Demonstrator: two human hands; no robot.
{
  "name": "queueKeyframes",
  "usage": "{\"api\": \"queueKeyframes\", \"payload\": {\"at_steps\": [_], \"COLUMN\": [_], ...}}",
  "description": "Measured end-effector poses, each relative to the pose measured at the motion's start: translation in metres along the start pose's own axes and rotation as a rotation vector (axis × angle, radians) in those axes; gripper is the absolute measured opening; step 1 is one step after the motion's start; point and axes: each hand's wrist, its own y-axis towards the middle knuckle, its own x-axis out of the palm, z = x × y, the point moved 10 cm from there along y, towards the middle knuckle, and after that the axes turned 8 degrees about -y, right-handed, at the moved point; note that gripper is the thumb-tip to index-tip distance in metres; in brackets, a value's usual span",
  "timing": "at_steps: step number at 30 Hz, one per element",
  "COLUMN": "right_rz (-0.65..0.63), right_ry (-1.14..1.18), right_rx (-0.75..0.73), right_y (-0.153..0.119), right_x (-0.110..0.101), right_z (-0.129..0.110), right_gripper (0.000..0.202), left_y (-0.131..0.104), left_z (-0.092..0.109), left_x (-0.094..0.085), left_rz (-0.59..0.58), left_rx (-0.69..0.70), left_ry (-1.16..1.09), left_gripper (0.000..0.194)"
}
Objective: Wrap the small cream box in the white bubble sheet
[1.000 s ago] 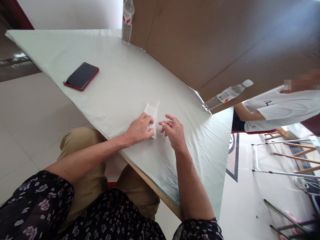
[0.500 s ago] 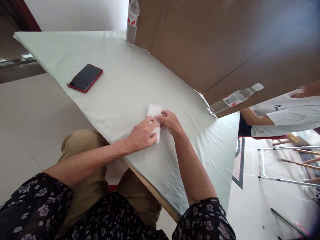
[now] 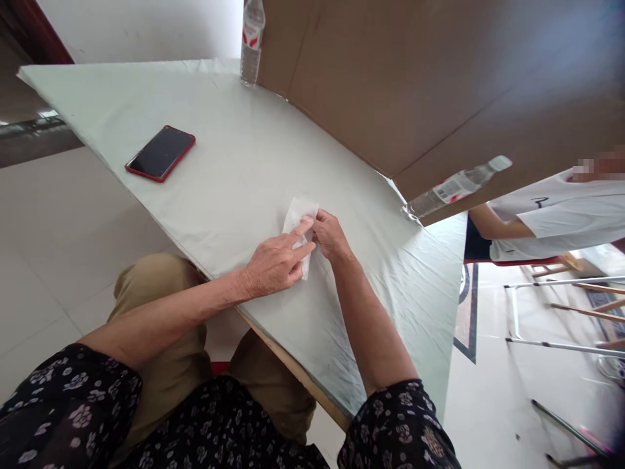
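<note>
White tissue (image 3: 295, 212) lies on the worktop (image 3: 234, 150), close to its near edge — from my remote view, the left hand (image 3: 273, 264) spreads its fingers over it, loosely open; the right hand (image 3: 332, 236) curls at its side — whether pinching it, I can't tell

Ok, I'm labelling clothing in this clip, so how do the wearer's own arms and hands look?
The left hand and right hand are without gloves; no watch or bracelet shows. Both sleeves are loose and black with a pale flower print, ending around the elbows.
</note>
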Motion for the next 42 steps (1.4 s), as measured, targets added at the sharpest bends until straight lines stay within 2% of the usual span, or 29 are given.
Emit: {"api": "queueKeyframes", "payload": {"at_steps": [4, 9, 13, 18, 23, 25, 27, 29, 32, 35, 40, 42], "right_rz": [0.04, 0.055, 0.055, 0.068, 0.049, 0.046, 0.035, 0.028, 0.064, 0.089, 0.07, 0.083], "right_ry": [0.005, 0.033, 0.089, -0.002, -0.12, -0.171, -0.231, -0.28, -0.34, -0.411, -0.497, -0.528], "right_rx": [0.018, 0.014, -0.052, -0.28, -0.399, -0.424, -0.452, -0.489, -0.56, -0.604, -0.7, -0.758], "right_y": [0.006, 0.011, -0.002, -0.042, -0.076, -0.086, -0.096, -0.105, -0.119, -0.128, -0.135, -0.137], "right_x": [-0.001, -0.001, 0.0, -0.003, -0.005, -0.005, -0.002, 0.001, 0.003, 0.005, 0.011, 0.013], "right_z": [0.006, 0.005, -0.007, -0.037, -0.044, -0.043, -0.042, -0.04, -0.036, -0.03, -0.026, -0.025], "right_gripper": [0.023, 0.027, 0.034, 0.026, 0.022, 0.019, 0.015, 0.009, 0.002, 0.007, 0.012, 0.016], "left_y": [0.003, 0.005, 0.003, -0.001, -0.009, -0.009, -0.008, -0.006, -0.006, -0.004, 0.0, -0.004], "left_z": [0.0, -0.009, -0.019, -0.029, -0.043, -0.044, -0.042, -0.038, -0.04, -0.042, -0.034, -0.032], "left_x": [0.006, 0.008, 0.008, 0.0, -0.011, -0.012, -0.012, -0.008, -0.002, -0.001, -0.005, -0.004], "left_rz": [-0.087, -0.138, -0.13, -0.005, 0.145, 0.175, 0.18, 0.144, 0.074, 0.032, -0.153, -0.247], "left_rx": [0.038, -0.04, -0.111, -0.198, -0.336, -0.327, -0.261, -0.199, -0.204, -0.199, -0.028, 0.018], "left_ry": [-0.004, -0.063, -0.122, -0.152, -0.171, -0.21, -0.256, -0.295, -0.329, -0.344, -0.45, -0.5], "left_gripper": [0.033, 0.027, 0.021, 0.018, 0.031, 0.042, 0.05, 0.05, 0.029, 0.015, 0.013, 0.022]}}
